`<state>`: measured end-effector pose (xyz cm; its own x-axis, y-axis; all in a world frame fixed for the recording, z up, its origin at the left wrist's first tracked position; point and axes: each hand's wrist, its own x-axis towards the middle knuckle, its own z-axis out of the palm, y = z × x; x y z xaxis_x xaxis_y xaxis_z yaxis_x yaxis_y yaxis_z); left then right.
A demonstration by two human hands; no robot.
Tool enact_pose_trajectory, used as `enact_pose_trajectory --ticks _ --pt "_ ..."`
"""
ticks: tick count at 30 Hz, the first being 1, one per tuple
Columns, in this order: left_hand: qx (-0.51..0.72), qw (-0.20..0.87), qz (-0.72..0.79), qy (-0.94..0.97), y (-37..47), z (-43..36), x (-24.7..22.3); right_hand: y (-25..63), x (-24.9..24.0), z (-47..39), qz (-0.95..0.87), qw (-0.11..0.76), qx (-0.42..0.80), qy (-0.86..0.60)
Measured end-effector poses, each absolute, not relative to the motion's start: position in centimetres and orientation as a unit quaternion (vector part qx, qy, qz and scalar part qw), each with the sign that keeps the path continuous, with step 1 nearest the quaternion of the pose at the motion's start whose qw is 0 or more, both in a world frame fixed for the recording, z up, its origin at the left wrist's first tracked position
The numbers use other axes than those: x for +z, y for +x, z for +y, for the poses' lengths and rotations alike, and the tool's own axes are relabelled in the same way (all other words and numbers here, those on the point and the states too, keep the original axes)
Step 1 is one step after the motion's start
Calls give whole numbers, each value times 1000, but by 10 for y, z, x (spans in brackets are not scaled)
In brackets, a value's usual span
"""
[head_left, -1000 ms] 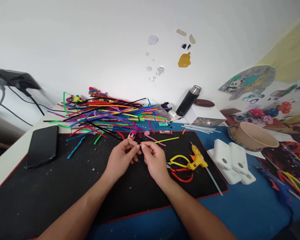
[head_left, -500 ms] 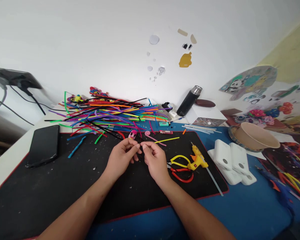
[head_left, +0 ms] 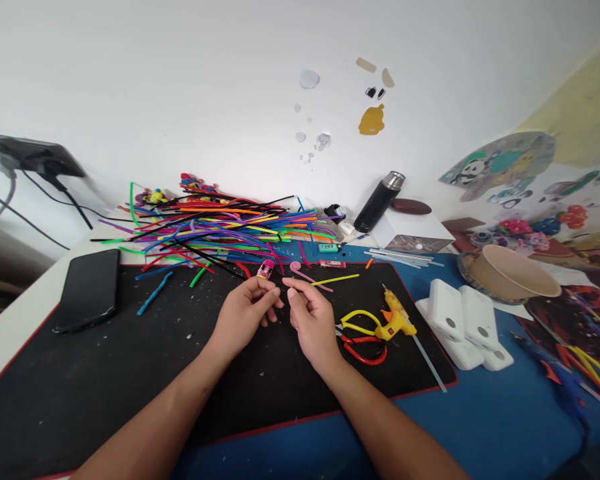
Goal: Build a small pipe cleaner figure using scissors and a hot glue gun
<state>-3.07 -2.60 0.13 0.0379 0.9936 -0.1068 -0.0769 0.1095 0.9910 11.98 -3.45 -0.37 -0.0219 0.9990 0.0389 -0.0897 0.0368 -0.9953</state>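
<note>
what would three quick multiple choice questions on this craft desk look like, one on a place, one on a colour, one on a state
1. Where does the phone lie?
A. at the left end of the black mat
B. on the white boxes
C. inside the bowl

2. What colour is the glue gun?
A. blue
B. yellow
C. white

3. How do the hands stand?
A. both flat on the mat
B. left hand and right hand close together, fingertips pinched over the mat
C. one hand on the flask

Answers:
1. A, the dark phone rests on the mat's left end, near the pile of coloured sticks.
2. B, its body is yellow with an orange switch, beside the scissors.
3. B, both hands meet near the mat's middle, pinching something too thin to make out.
</note>
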Motion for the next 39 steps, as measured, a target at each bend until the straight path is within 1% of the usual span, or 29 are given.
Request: enact_pose_trajectory --ticks 9,21,39 --pt "478 555 501 461 -30 -26 4 120 -5 -35 -497 515 517 -471" --pt "479 565 498 452 -30 -26 4 120 -5 -36 -492 522 517 -467" --pt "457 588 478 465 -29 -27 2 118 0 -29 -424 534 572 -457"
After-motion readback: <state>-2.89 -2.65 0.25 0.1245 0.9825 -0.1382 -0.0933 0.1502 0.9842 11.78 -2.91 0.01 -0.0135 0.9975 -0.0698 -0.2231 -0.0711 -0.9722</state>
